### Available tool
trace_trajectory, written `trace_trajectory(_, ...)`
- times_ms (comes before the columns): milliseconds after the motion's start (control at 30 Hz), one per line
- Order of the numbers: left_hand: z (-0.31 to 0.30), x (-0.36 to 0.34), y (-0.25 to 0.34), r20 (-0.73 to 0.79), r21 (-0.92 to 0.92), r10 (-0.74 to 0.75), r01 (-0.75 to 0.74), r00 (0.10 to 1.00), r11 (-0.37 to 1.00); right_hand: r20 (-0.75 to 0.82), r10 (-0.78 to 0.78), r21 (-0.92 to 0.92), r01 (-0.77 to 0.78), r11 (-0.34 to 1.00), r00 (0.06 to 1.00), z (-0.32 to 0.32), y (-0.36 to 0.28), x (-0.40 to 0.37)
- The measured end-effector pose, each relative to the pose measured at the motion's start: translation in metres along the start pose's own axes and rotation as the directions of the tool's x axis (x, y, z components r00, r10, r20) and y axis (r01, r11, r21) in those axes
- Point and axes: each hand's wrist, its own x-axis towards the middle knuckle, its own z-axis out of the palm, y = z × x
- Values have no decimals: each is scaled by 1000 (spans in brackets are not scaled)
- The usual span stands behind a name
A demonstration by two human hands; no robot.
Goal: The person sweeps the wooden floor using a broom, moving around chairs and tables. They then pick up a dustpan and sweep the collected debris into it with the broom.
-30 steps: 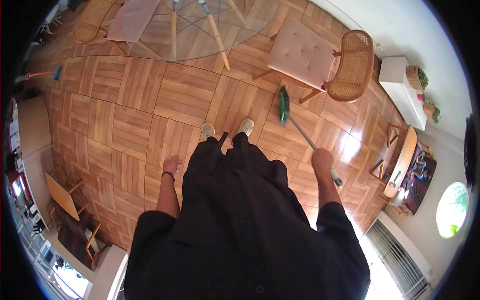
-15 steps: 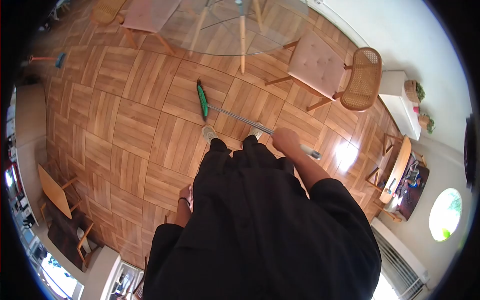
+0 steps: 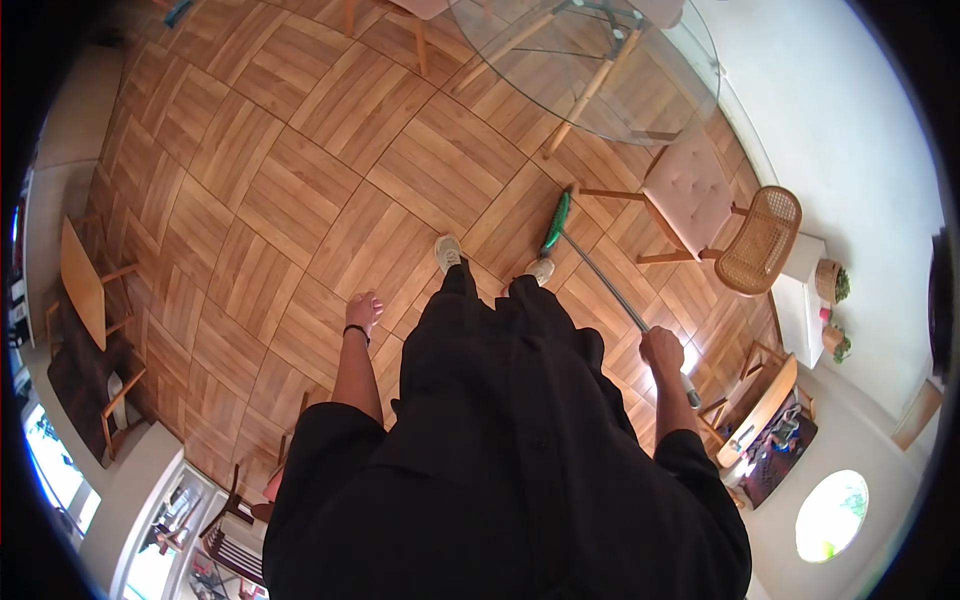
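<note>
A broom with a green head [image 3: 557, 222] and a long grey handle [image 3: 606, 282] slants across the floor in front of me. My right hand [image 3: 662, 352] is wrapped round the handle near its upper end, which sticks out behind the fist. The bristle head touches down just ahead of my right shoe [image 3: 541, 269], close to a chair leg. Away from the broom, my left hand [image 3: 365, 309] hangs at my left side, a dark band on its wrist. Its fingers are loosely bent and apart, with nothing visible in them.
A round glass table [image 3: 600, 90] with wooden legs stands ahead on the right. Beside it is a chair with a pink seat [image 3: 690, 190]. A white cabinet [image 3: 800, 290] with potted plants lines the right wall. Wooden armchairs and a low table [image 3: 84, 280] are on the left.
My right hand and the broom have moved rightward, the head now nearer the chair. My left hand has swung forward, away from my body. The view has turned and shifted.
</note>
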Motion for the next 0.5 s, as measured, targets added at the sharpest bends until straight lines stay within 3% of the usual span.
trace_trajectory(100, -15, 2, -33, -5, 53, -81, 81, 997, 995, 75, 70, 70, -75, 995, 995, 10, -28, 18)
trace_trajectory(233, -34, -12, -79, -26, 46, -195, 196, 981, 980, 99, -186, 21, 185, 982, 978, 9, -95, 58)
trace_trajectory(300, -46, -21, -95, -33, 4, -247, 247, 969, 969, 38, -316, 24, 315, 949, 948, 4, -136, 83)
trace_trajectory(367, -54, -29, -103, -31, -49, -286, 285, 958, 957, -44, -411, 71, 414, 908, 910, -15, -184, 96)
trace_trajectory(500, -65, -43, -103, -108, -114, -273, 261, 956, 959, -45, -520, 224, 516, 827, 853, -12, -253, 148)
